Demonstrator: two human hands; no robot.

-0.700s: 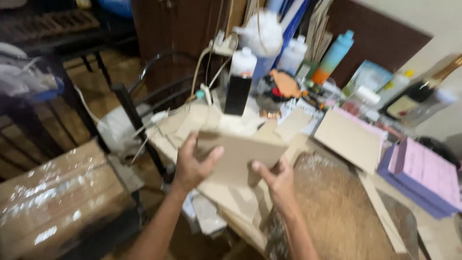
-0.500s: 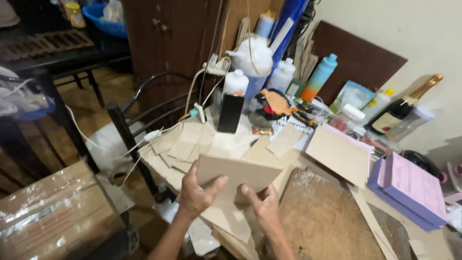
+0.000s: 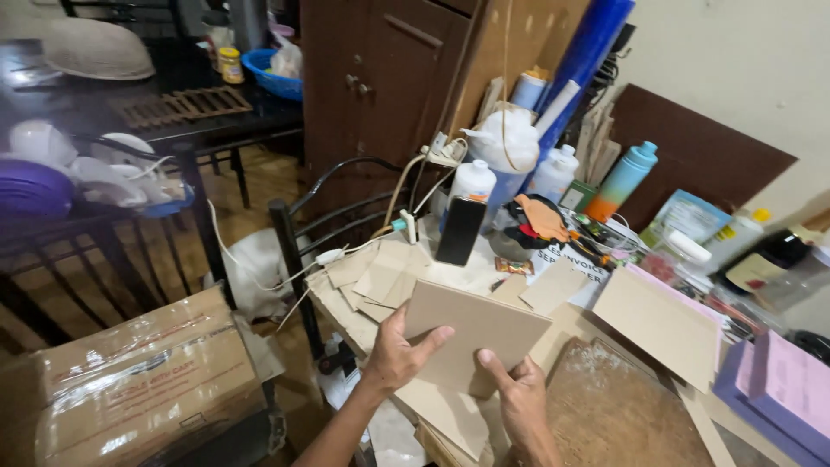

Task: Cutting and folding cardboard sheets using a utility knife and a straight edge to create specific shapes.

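Both hands grip one board over the table edge.
Left hand (image 3: 393,355) pinches the board (image 3: 474,333) at its left edge, right hand (image 3: 519,393) at its lower edge; its long axis runs left-right, just short of the phone (image 3: 459,230).

A pale, plain wall (image 3: 735,78) fills the upper right, with a dark brown board (image 3: 692,164) leaning against it. Left of that stands a brown wooden cabinet (image 3: 380,78) with 2 small knobs on its door. The floor (image 3: 259,186) is wood-patterned in warm brown and catches a soft glare. A black metal chair (image 3: 298,251) stands just beside the cluttered worktable (image 3: 605,415), whose top is worn brown board. At the upper left a dark table (image 3: 173,104) on thin black legs carries a blue basin (image 3: 272,73). A taped cardboard box (image 3: 138,380) sits at the lower left. The light is dim and warm indoors.
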